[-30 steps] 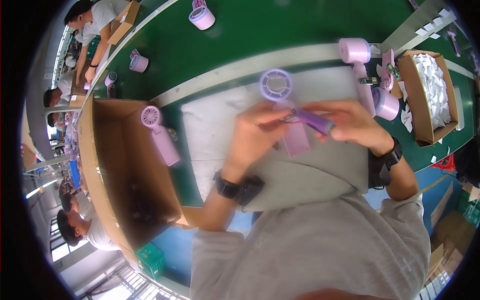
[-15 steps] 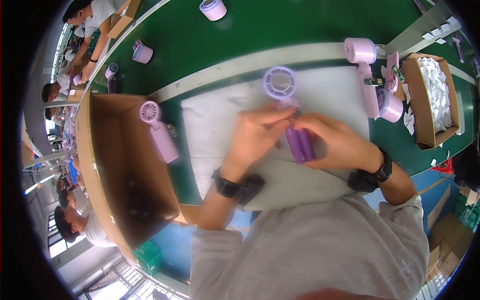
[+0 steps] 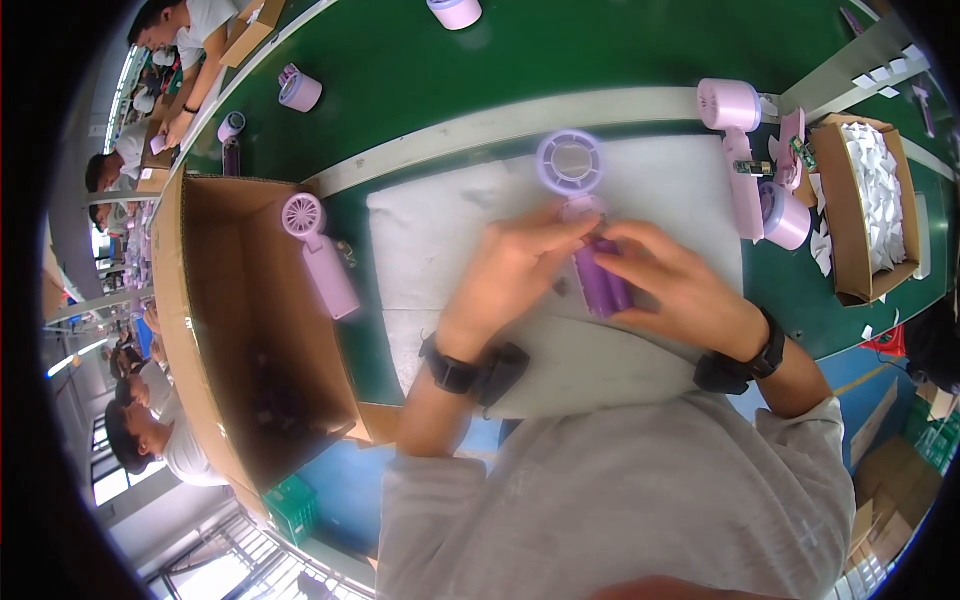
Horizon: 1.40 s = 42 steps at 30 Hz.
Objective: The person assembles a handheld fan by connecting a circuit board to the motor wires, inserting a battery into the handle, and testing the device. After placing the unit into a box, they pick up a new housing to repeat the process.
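Note:
A lilac hand-held fan [image 3: 583, 215] lies on a white foam mat [image 3: 450, 240], its round head pointing away from me. My left hand [image 3: 510, 275] grips the fan's neck and upper handle. My right hand [image 3: 670, 280] closes over the purple handle from the right. Both wrists wear black bands. The lower end of the handle is hidden under my fingers.
A large open cardboard box [image 3: 215, 330] stands at my left with another lilac fan [image 3: 318, 255] leaning on its edge. More fans [image 3: 745, 150] and a box of white pieces [image 3: 865, 200] sit at right. Other people work along the green table [image 3: 400, 70] at far left.
The fan has been laid straighter on the mat. My right hand has slid down over the handle, and both hands have drawn closer together.

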### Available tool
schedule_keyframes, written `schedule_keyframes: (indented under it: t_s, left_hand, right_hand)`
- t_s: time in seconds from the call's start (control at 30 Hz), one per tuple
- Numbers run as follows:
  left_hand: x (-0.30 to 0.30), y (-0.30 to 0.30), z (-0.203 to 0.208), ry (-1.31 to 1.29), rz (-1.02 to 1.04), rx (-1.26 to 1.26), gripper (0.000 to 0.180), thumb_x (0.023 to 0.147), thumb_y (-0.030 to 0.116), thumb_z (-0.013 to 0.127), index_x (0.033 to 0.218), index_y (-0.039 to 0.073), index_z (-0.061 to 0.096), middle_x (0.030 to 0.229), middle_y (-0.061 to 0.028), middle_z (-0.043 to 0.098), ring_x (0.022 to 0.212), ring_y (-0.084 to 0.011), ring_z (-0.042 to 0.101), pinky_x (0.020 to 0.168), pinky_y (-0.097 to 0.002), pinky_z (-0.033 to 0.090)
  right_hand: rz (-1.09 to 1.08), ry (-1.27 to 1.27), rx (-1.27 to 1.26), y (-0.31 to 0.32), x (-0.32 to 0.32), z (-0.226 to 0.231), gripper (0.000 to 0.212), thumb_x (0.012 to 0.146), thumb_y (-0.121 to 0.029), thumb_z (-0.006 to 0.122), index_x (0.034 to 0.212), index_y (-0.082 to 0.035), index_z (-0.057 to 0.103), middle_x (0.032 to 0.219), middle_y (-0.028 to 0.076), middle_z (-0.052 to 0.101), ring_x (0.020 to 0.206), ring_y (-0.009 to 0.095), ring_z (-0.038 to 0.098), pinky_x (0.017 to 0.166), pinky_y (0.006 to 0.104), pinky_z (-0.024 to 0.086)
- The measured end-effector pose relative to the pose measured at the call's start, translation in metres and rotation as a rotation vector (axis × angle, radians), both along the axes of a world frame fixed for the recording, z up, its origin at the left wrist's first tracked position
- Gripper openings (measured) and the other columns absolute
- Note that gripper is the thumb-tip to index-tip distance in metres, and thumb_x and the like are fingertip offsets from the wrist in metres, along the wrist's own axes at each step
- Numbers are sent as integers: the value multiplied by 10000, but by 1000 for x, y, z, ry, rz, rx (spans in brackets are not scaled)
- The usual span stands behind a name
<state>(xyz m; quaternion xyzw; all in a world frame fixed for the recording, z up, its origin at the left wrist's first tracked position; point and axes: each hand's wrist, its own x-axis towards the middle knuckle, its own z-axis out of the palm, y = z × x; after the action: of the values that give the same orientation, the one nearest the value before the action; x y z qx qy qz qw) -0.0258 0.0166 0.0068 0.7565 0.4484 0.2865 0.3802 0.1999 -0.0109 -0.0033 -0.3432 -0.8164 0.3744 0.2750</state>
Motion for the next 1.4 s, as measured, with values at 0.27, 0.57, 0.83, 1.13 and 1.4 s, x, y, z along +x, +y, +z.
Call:
schedule_keyframes:
  t_s: [0.27,0.57,0.83,1.13,1.4]
  left_hand:
    - [6,1,0,-10,37,64,331,779,-45,674,1087,65,726,986,-221,701,804,-288,719,717,-306,550]
    - [8,-1,-5,-54,108,2,299,750,-25,676,1033,49,742,924,-185,722,771,-216,726,698,-274,560]
    - [2,3,-5,-181,6,-200,410,722,-63,750,1116,46,713,1125,-155,695,826,-144,693,744,-288,568]
    - [3,-1,-19,-280,65,-379,490,687,-42,812,1157,14,684,1136,-111,691,895,-99,649,797,-274,552]
    - [24,-8,-29,-221,12,-224,446,711,4,802,1141,59,701,1016,-90,724,834,-126,677,759,-278,549]
  right_hand:
    - [0,3,89,-2,0,-2,493,650,-44,806,1104,-36,615,1303,168,531,1101,340,577,875,399,534]
    - [-69,-8,157,-5,-5,-2,396,632,-24,795,967,-45,586,1279,168,534,1020,335,599,828,397,540]
    - [-146,44,-56,3,-10,-1,455,630,-24,812,1014,-62,571,1269,148,515,1035,336,594,842,393,530]
    - [-90,129,-136,17,-5,0,409,688,-59,809,1023,-51,574,1175,123,515,956,307,598,776,370,534]
    - [-334,92,116,12,-8,-27,220,725,-80,801,847,-10,633,870,91,597,750,235,611,634,339,506]
